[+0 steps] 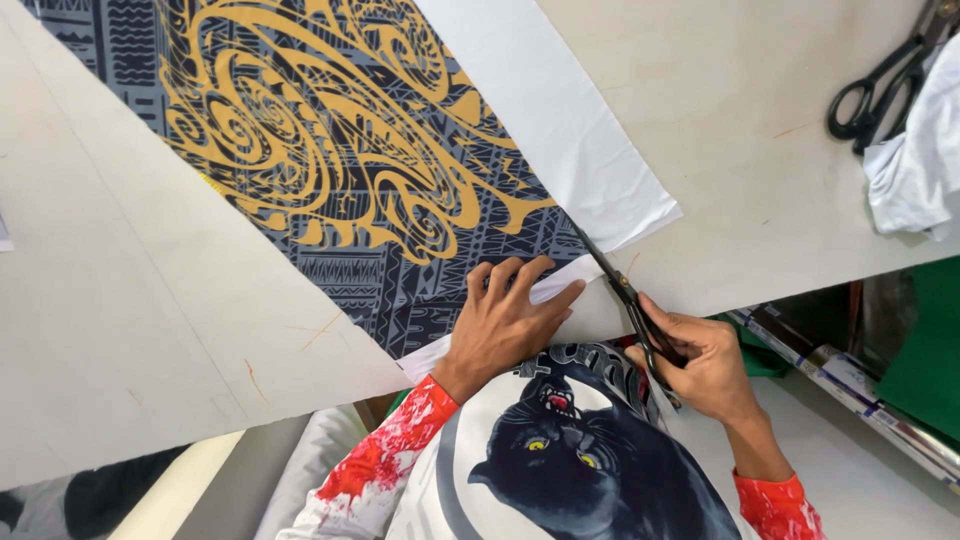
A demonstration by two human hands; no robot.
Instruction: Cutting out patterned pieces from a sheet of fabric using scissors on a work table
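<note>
A printed fabric with gold swirls on a dark blue-grey patterned ground lies across the pale table. A plain white strip borders its right side. My left hand presses flat on the fabric's near edge, fingers spread. My right hand grips black scissors, whose blades point up and left into the white border at the table's edge, just right of my left fingertips.
A second pair of black scissors lies at the far right of the table beside a crumpled white cloth. Rolls of material and a green surface sit below the table edge on the right.
</note>
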